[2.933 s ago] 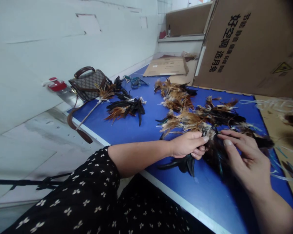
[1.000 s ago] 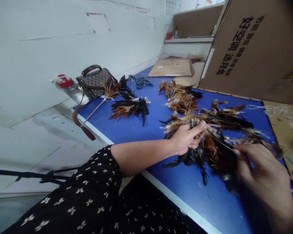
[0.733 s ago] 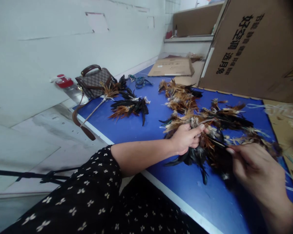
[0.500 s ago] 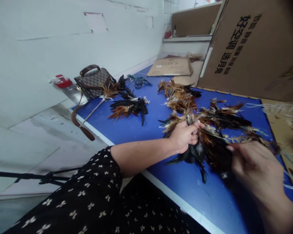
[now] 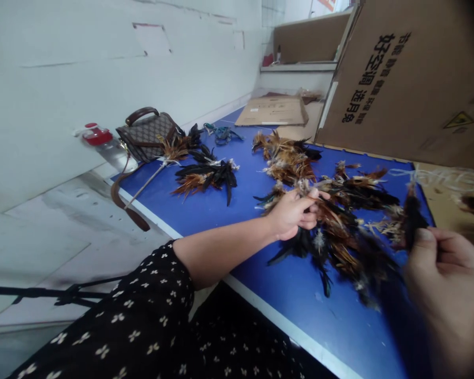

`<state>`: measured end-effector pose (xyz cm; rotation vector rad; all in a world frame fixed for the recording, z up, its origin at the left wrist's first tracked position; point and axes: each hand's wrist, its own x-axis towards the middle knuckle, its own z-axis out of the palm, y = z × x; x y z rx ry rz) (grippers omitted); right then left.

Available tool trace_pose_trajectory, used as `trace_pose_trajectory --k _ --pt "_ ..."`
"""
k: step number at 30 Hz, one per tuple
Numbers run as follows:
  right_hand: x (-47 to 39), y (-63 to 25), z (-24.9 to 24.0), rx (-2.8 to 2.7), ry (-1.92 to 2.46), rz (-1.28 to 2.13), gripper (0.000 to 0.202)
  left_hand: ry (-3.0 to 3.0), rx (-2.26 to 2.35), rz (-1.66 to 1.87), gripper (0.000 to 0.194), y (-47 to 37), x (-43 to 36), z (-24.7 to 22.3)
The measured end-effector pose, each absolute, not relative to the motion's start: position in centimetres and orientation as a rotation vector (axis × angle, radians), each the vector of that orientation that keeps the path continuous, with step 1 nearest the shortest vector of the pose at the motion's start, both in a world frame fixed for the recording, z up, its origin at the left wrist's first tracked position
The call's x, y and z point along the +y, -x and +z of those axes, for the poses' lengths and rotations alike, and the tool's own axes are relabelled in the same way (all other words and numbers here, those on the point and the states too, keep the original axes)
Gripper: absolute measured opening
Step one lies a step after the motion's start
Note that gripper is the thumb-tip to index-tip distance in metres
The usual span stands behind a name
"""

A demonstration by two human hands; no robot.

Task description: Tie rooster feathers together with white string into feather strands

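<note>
Several clumps of brown and black feathers (image 5: pixel 288 158) lie on the blue tabletop (image 5: pixel 205 210). My left hand (image 5: pixel 294 213) is closed around the base of a feather bundle (image 5: pixel 318 252), whose dark tips fan out below the fingers. At the right, my right hand (image 5: pixel 446 263) pinches a dark feather (image 5: pixel 413 213) between thumb and fingers, its pale end pointing up. More loose feathers (image 5: pixel 363 192) spread between and beyond the two hands. The lower part of my right hand is blurred.
A patterned handbag (image 5: pixel 148 137) and a red-capped bottle (image 5: pixel 106 145) stand at the far left, near a feather-topped stick (image 5: pixel 146 184). Another feather clump (image 5: pixel 213 176) lies beside them. A large cardboard box (image 5: pixel 403 84) rises behind, with white string (image 5: pixel 450 179) at right.
My right hand has moved right, away from the bundle, and now holds up a dark feather. My left hand keeps its hold. The view has shifted slightly.
</note>
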<state>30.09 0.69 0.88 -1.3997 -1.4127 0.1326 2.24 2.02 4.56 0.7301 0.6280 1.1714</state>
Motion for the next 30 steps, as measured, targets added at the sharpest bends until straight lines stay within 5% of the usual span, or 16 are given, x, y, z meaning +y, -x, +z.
trace_pose_trajectory --k 6,12,21,30 --pt "-0.2 -27.6 1.4 -1.396 1.369 0.285 0.029 -0.800 0.609 1.132 0.040 -3.5 1.4 3.8" --pt "-1.0 -26.0 1.0 -1.808 1.182 -0.007 0.025 -0.797 0.535 1.205 0.054 -3.3 0.9 5.0" --pt "-1.1 -24.6 1.3 -2.106 0.723 0.036 0.004 -0.782 0.556 1.137 0.049 -3.4 1.2 4.3" --pt "-2.5 -26.0 3.2 -1.952 0.871 0.277 0.019 -0.900 0.305 0.842 0.065 -2.5 0.8 3.3"
